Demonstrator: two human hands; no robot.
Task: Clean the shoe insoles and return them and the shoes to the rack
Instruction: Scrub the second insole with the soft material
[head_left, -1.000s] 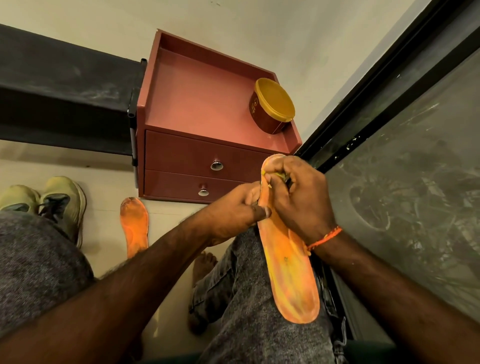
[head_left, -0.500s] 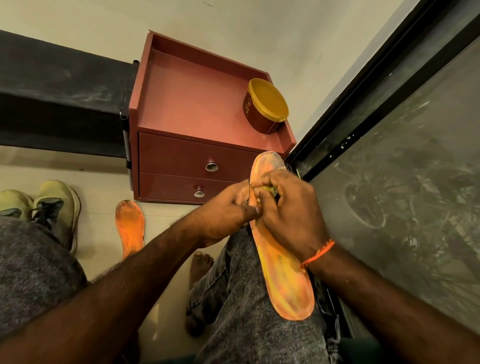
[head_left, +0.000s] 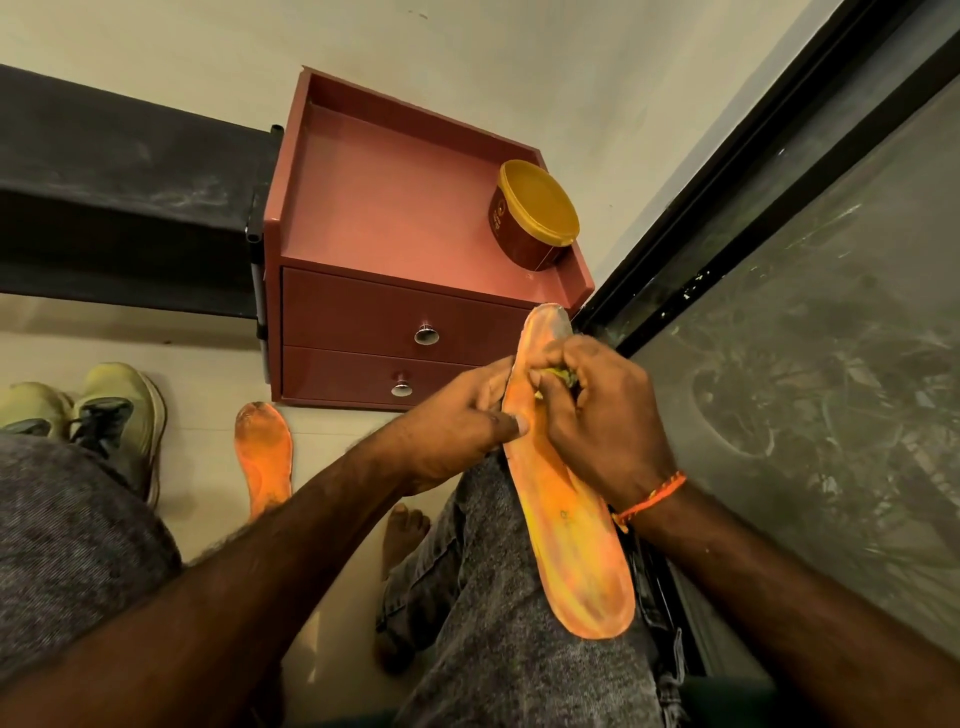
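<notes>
Tub (head_left: 519, 234) side: gold round mark, too blurred to read.
Insole (head_left: 571, 545) top: small dark stamp, illegible.
Elsewhere: no readable text.

Left hand (head_left: 457, 426) gripping orange insole (head_left: 566, 525), right hand (head_left: 597, 415) pressing it

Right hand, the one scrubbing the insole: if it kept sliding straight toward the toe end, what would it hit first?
The right hand would run off the insole tip, then probably meet the lower right corner of the red drawer unit; depth there is unclear.

red drawer unit (head_left: 363, 322) | yellow-lidded tub (head_left: 535, 221) on top, right rear corner
</notes>
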